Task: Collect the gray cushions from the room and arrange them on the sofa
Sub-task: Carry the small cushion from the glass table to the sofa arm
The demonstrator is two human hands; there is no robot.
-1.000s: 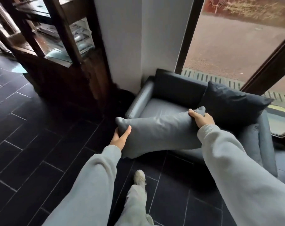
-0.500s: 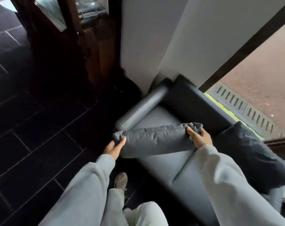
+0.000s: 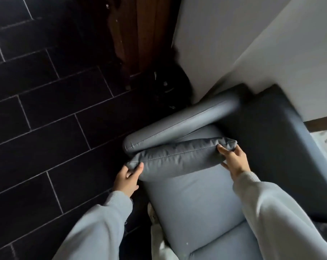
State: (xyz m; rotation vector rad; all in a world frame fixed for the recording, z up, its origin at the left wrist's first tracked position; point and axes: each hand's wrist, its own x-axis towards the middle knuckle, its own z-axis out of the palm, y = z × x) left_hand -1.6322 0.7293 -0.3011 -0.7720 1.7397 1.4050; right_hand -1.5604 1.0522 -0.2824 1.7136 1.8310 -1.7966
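Note:
A gray cushion (image 3: 179, 156) stands on edge on the seat of the gray sofa (image 3: 194, 201), leaning against the rounded armrest (image 3: 177, 126). My left hand (image 3: 128, 178) grips its near corner at the seat's front edge. My right hand (image 3: 233, 160) holds its far corner close to the dark backrest (image 3: 282, 143). Both sleeves are light gray. The dark cushion seen earlier is out of view.
Dark floor tiles (image 3: 46, 113) spread to the left. A dark wooden cabinet (image 3: 138, 34) stands at the back beside a white wall (image 3: 224, 40). My shoe (image 3: 151, 211) and light trouser leg touch the sofa's front.
The cushion went down from the air onto the seat and against the armrest. My head tipped downward and closer, so the window and the dark cushion left the frame.

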